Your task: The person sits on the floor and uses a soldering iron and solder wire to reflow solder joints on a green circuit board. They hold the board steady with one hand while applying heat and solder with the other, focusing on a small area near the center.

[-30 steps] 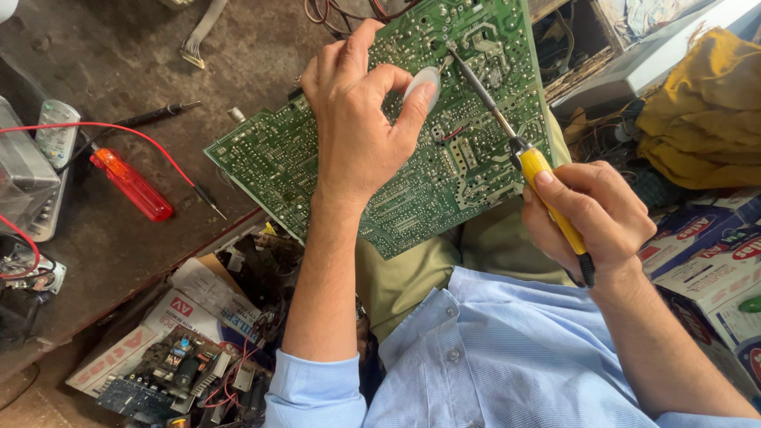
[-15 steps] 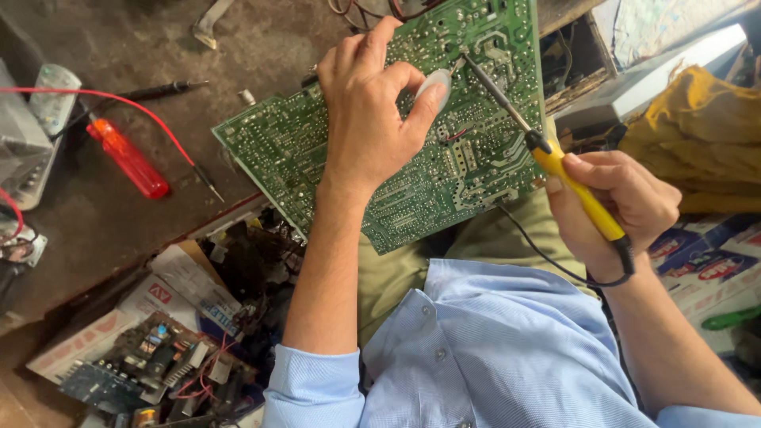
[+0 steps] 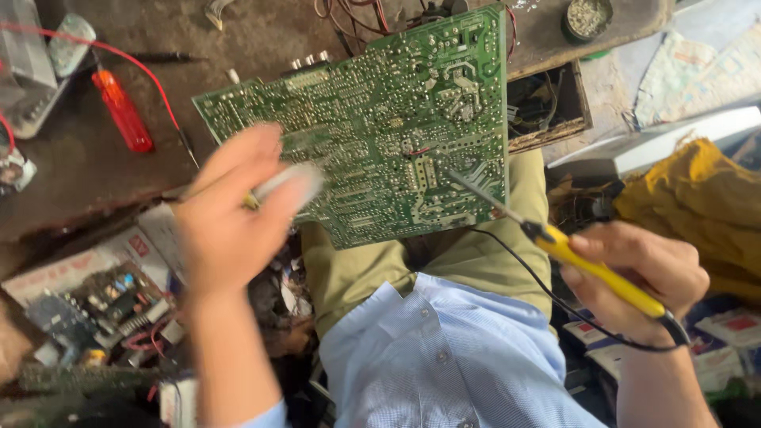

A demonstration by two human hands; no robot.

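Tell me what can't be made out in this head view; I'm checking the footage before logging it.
- Left hand: motion-blurred, so its grip on the pale slim object is unclear.
- Soldering iron tip: too thin to tell whether it touches the circuit board.
- Round tin: cut off by the top edge.
- Right hand: covers the iron's handle end.

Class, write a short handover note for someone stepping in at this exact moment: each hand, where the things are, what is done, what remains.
Right hand: grips the yellow-handled soldering iron, its tip on the solder side of the green circuit board.
Left hand: blurred, over the board's left edge, holding a pale slim thing; what it is cannot be told.
Board: leans from the workbench onto the lap.
Done: cannot tell which joints are finished.
Left: check the joint under the tip.
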